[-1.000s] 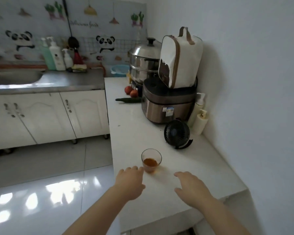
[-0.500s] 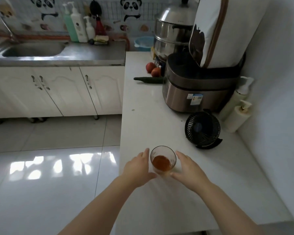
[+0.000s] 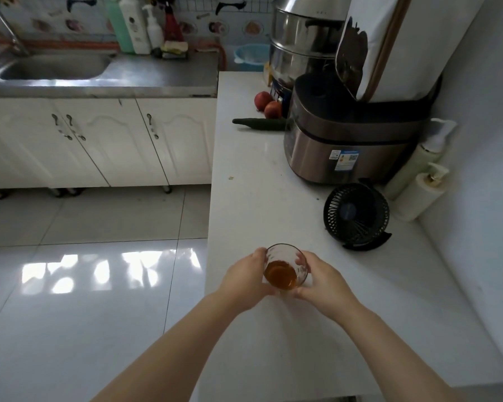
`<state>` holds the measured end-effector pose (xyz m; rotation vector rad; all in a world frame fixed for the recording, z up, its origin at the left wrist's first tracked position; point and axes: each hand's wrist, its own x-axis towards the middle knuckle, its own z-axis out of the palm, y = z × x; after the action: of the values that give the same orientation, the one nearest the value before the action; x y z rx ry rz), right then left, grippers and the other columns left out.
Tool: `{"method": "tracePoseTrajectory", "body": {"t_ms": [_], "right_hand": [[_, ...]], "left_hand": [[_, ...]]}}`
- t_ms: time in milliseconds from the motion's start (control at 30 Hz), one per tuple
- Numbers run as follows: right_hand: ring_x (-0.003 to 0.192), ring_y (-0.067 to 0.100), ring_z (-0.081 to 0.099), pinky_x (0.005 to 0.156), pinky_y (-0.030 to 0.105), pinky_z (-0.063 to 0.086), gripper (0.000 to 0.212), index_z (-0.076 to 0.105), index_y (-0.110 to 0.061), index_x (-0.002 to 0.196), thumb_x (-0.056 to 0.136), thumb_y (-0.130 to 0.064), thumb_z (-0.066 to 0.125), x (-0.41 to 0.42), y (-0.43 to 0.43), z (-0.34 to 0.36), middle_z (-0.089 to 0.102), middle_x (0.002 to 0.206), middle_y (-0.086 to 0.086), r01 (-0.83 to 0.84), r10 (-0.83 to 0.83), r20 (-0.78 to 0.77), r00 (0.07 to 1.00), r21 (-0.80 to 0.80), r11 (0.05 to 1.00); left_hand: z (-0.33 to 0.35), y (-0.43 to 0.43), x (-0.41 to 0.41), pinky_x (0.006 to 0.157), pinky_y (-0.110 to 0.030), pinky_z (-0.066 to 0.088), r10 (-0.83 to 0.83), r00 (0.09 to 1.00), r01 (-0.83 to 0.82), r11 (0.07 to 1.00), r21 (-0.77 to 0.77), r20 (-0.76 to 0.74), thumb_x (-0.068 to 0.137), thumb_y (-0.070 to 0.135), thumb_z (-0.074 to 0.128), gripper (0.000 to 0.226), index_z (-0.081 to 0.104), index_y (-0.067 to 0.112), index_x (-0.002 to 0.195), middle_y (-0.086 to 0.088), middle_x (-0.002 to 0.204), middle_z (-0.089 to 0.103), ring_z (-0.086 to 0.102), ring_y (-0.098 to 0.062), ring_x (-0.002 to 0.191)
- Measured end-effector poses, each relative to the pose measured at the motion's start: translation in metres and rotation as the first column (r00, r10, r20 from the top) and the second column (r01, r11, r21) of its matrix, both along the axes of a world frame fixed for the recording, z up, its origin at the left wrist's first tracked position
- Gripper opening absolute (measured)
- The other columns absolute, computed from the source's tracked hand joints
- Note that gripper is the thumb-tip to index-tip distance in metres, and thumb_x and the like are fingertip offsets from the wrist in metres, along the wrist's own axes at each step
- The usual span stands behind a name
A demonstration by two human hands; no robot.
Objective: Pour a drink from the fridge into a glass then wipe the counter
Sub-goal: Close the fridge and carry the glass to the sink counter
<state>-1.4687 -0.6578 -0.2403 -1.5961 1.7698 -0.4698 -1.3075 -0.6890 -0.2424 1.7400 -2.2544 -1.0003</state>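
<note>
Glass (image 3: pixel 285 266) sits on the counter (image 3: pixel 273 198) near its front-left edge, drink (image 3: pixel 280 275) in it. Left hand (image 3: pixel 246 278) touches the glass's left side, right hand (image 3: pixel 321 281) its right side. Small fan (image 3: pixel 356 216) behind and right of the glass, well apart. Rice cooker (image 3: pixel 352 140) behind the fan, bag (image 3: pixel 386 44) on top of it. Two pump bottles (image 3: pixel 421 175) right of the fan, against the wall. Steamer pot (image 3: pixel 302 42) behind the cooker. Two fruits (image 3: pixel 267 104) and cucumber (image 3: pixel 259 124) left of the cooker, cucumber in front of the fruits. Sink (image 3: pixel 53 66) far left, on the other counter, bottles (image 3: pixel 134 24) behind it.
</note>
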Motion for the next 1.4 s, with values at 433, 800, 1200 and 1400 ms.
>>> {"method": "tracePoseTrajectory", "body": {"t_ms": [433, 800, 1200, 1400], "right_hand": [[0.114, 0.013, 0.053, 0.093, 0.025, 0.041, 0.081, 0.040, -0.018, 0.134, 0.065, -0.019, 0.081, 0.007, -0.025, 0.061, 0.056, 0.126, -0.002, -0.054, 0.051, -0.041, 0.998, -0.076, 0.996], [0.103, 0.012, 0.054, 0.082, 0.022, 0.042, 0.075, 0.042, -0.016, 0.132, 0.068, -0.015, 0.080, 0.051, -0.044, 0.114, 0.055, 0.112, -0.004, -0.238, 0.238, -0.011, 0.971, -0.104, 0.966], [0.099, 0.013, 0.056, 0.083, 0.023, 0.048, 0.066, 0.049, -0.019, 0.120, 0.064, -0.019, 0.083, 0.149, -0.069, 0.129, 0.055, 0.100, -0.009, -0.400, 0.400, -0.016, 0.916, -0.079, 0.913], [0.089, 0.005, 0.058, 0.074, 0.016, 0.047, 0.064, 0.052, -0.025, 0.112, 0.058, -0.020, 0.086, 0.232, -0.100, 0.127, 0.059, 0.095, -0.013, -0.466, 0.469, 0.007, 0.883, -0.085, 0.881]], "left_hand": [[0.070, -0.012, 0.012, 0.095, -0.033, 0.045, 0.045, 0.997, -0.051, 0.995, -0.089, -0.068, 0.075, 0.032, 0.076, 0.075, 0.036, 0.015, 0.136, -0.004, 0.135, 0.054, 0.053, -0.022, 0.120], [0.111, -0.014, 0.061, 0.093, -0.034, 0.049, 0.139, 0.987, -0.149, 0.980, -0.133, -0.083, 0.070, 0.035, 0.079, 0.075, 0.041, 0.014, 0.132, -0.003, 0.127, 0.058, 0.056, -0.021, 0.112], [0.110, -0.021, 0.159, 0.088, -0.037, 0.053, 0.276, 0.953, -0.292, 0.946, -0.140, -0.122, 0.065, 0.033, 0.082, 0.067, 0.050, 0.018, 0.122, 0.000, 0.115, 0.063, 0.059, -0.019, 0.101], [0.103, -0.044, 0.247, 0.085, -0.036, 0.054, 0.317, 0.940, -0.332, 0.934, -0.134, -0.126, 0.064, 0.032, 0.082, 0.067, 0.050, 0.018, 0.122, 0.000, 0.116, 0.061, 0.057, -0.018, 0.100]]}}
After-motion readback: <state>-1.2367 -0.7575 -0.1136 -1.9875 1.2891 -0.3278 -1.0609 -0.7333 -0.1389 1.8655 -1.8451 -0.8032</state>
